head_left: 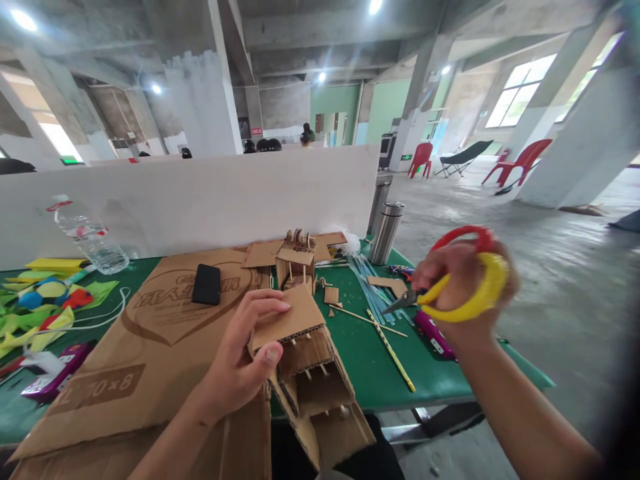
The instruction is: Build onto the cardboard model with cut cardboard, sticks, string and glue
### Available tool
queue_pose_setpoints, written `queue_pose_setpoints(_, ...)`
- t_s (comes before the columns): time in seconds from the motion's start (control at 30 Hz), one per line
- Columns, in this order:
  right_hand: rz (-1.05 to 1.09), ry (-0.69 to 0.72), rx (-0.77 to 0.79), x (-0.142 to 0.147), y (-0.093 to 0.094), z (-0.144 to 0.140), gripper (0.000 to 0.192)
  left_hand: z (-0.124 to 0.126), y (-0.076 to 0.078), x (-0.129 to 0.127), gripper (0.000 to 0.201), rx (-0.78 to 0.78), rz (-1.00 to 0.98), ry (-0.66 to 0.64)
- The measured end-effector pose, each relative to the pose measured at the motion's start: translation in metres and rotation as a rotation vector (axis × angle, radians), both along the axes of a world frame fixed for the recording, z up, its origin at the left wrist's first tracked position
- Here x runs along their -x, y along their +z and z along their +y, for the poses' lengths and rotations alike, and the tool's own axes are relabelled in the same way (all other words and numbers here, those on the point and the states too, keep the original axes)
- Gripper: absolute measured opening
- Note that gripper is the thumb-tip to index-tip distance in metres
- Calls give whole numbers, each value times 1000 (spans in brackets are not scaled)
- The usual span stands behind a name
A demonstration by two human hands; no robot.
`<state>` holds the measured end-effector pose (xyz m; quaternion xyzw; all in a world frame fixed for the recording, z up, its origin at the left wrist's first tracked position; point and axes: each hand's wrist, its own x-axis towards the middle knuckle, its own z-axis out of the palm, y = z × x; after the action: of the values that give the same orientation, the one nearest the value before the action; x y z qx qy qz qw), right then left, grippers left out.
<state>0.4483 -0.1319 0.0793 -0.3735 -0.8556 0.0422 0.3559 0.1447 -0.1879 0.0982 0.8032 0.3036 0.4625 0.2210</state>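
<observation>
My left hand (245, 353) grips the side of a cardboard model (290, 320), its fingers over the top panel and its thumb at the near edge. Open compartments with short wooden sticks poking through show below that panel, and the model's lower end hangs over the table's front edge. Raised over the right side of the table, my right hand (455, 287) holds a pair of scissors (473, 293) with red and yellow handles. The scissor blades point left and look closed. Under them lie translucent glue sticks (373, 293) and a cardboard offcut (390, 285).
A large cardboard sheet (165, 333) with a black phone (207, 284) covers the left of the green table (425, 380). A water bottle (93, 237), a steel flask (387, 233) and a white partition (225, 200) stand behind. A yellow patterned stick (393, 353) lies at right.
</observation>
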Motion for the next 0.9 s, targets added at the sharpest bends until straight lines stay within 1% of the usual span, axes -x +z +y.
queue_pose_setpoints(0.07,-171,65,36,16,-19,8,22,0,3,3,38,-86,55,8)
queue_pose_setpoints(0.13,-239,87,53,27,-35,16,17,-1,6,6,40,-174,87,31)
queue_pose_setpoints(0.23,-299,96,72,35,-56,26,10,-1,13,13,41,-272,95,88)
queue_pose_setpoints(0.37,-414,186,120,50,-85,33,4,1,19,23,40,-333,163,134)
queue_pose_setpoints(0.43,-454,240,151,61,-97,34,6,2,20,26,39,-353,209,133)
queue_pose_setpoints(0.5,-471,267,177,70,-106,34,10,2,21,28,39,-366,239,125)
queue_pose_setpoints(0.57,-469,268,197,75,-111,33,14,2,20,27,39,-382,262,131)
queue_pose_setpoints(0.67,-445,255,227,78,-111,34,17,3,17,25,36,-403,298,156)
queue_pose_setpoints(0.73,-422,263,257,77,-107,33,20,5,14,24,34,-414,319,159)
queue_pose_setpoints(0.83,-388,295,310,72,-99,31,31,10,6,24,34,-433,343,138)
queue_pose_setpoints(0.9,-354,257,336,63,-93,33,33,13,0,24,34,-439,355,126)
